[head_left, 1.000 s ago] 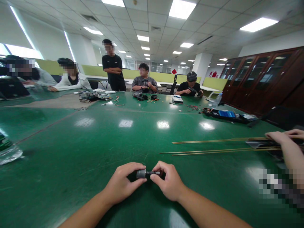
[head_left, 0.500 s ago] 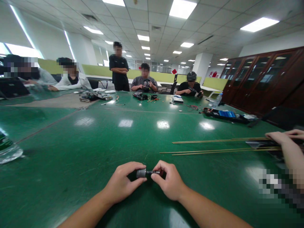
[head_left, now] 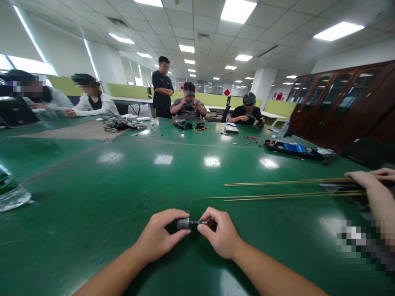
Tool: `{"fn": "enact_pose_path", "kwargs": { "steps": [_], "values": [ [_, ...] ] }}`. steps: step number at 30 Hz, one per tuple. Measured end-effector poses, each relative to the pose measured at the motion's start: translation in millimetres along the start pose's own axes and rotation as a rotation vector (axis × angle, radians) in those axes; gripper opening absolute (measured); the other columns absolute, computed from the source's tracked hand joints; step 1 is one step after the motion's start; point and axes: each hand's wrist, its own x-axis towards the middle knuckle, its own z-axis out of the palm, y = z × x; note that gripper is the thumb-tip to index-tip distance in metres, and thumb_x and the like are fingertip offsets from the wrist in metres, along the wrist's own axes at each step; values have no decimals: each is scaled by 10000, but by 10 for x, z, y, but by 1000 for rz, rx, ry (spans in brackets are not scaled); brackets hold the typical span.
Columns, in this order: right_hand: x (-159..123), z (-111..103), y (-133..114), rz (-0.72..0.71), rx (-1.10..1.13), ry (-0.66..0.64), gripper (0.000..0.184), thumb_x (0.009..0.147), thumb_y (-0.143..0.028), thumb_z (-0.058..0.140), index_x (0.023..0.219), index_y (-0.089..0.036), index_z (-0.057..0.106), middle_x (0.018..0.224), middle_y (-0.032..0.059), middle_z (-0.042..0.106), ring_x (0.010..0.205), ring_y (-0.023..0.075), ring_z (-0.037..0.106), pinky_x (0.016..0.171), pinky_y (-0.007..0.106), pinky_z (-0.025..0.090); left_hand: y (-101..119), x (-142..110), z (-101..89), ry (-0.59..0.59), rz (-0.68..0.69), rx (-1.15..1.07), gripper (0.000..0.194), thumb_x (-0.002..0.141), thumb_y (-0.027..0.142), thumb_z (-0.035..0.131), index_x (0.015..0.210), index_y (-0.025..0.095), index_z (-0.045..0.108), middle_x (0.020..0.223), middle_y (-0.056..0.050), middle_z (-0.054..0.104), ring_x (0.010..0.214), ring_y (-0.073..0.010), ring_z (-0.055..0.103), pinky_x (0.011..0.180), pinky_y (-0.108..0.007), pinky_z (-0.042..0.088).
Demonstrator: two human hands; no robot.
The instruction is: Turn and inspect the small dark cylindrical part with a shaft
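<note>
Near the front of the green table (head_left: 123, 189) I hold a small cylindrical metal part (head_left: 183, 223) with a thick grey barrel and a thin dark shaft. It lies about level, pointing left to right. The thumb and index finger of my left hand (head_left: 160, 234) close around the grey barrel end. My right hand (head_left: 220, 234) pinches the shaft's far end between thumb and fingers. Something dark reddish shows inside the right hand's grip, but I cannot make out what it is. The part's exact kind cannot be told.
Thin brass-coloured rods (head_left: 256, 199) lie to the right, under another person's hand (head_left: 364, 181). A clear plastic bottle (head_left: 14, 195) stands at the left edge. Farther back are a black tray (head_left: 293, 149), a white box (head_left: 231, 128) and scattered tools. Several people sit or stand around.
My hands and the metal part have barely moved. Across the table, the seated person has raised a dark object toward the head, and the standing person has shifted right.
</note>
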Motion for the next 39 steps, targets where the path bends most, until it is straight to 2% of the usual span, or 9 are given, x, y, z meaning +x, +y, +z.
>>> {"fn": "enact_pose_path", "kwargs": {
  "steps": [8,26,39],
  "values": [
    [1,9,17,-11,-19,17,64,849,-241,646,834,-184,621,679,-15,596,630,142,551,592,245,396,-9,-4,2,22,13,4,317,811,326,760,1109,235,697,1034,-69,740,955,-221,710,874,-339,588],
    [8,-12,8,-2,-20,44,41,858,-214,642,848,-180,622,721,-3,627,664,145,574,628,252,422,-77,-19,-27,-9,-51,19,330,813,338,762,1126,281,672,1064,-12,733,980,-190,695,901,-316,554],
    [3,-11,26,-12,-13,52,50,864,-218,642,848,-174,625,717,-10,619,663,137,566,627,244,415,-85,-23,-49,-19,-79,28,334,813,363,759,1128,286,676,1074,-14,733,992,-196,689,917,-320,536]
  ]
}}
